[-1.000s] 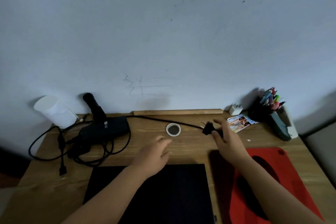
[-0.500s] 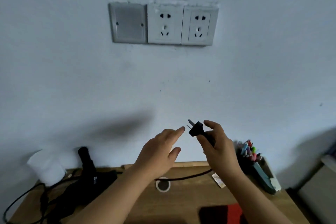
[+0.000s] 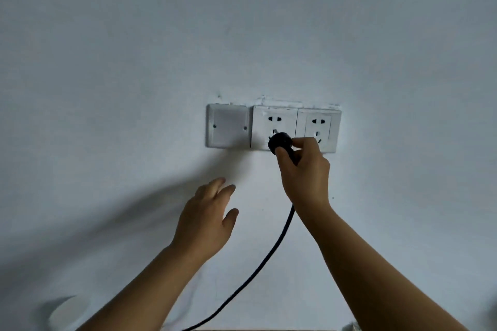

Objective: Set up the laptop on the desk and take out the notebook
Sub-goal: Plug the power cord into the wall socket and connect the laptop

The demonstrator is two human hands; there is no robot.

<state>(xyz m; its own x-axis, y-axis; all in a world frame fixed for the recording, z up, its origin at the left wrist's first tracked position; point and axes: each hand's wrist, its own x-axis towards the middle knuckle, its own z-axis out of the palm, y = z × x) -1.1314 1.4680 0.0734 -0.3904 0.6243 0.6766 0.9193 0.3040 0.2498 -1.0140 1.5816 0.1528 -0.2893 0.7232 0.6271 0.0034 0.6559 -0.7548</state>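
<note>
The wall (image 3: 161, 35) fills the view, pale and bare but for a row of three white plates at mid-height. The left plate (image 3: 227, 126) is a blank cover with two screws; the middle socket (image 3: 274, 126) and the right socket (image 3: 318, 127) each carry a two-slot opening above a three-slot one.

The right hand (image 3: 305, 173) is raised to the middle socket and pinches the black plug (image 3: 279, 142) between thumb and forefinger, the other fingers curled round the plug's neck. The plug's round face sits over the lower, three-slot opening of the middle socket. Its long axis points into the wall, tilted slightly up and left from the hand. Whether the pins are in the slots or just short of them cannot be told, since the plug body hides them. The cord (image 3: 271, 252) hangs from under the right hand and runs down and left out of the bottom edge.

The left hand (image 3: 208, 220) hovers below and left of the plates, fingers spread and loose, holding nothing, well apart from the plug.

The right hand is plainly the nearer, so the coming push seems to be its job: straight along the plug's axis into the wall. The laptop and notebook are out of view.
</note>
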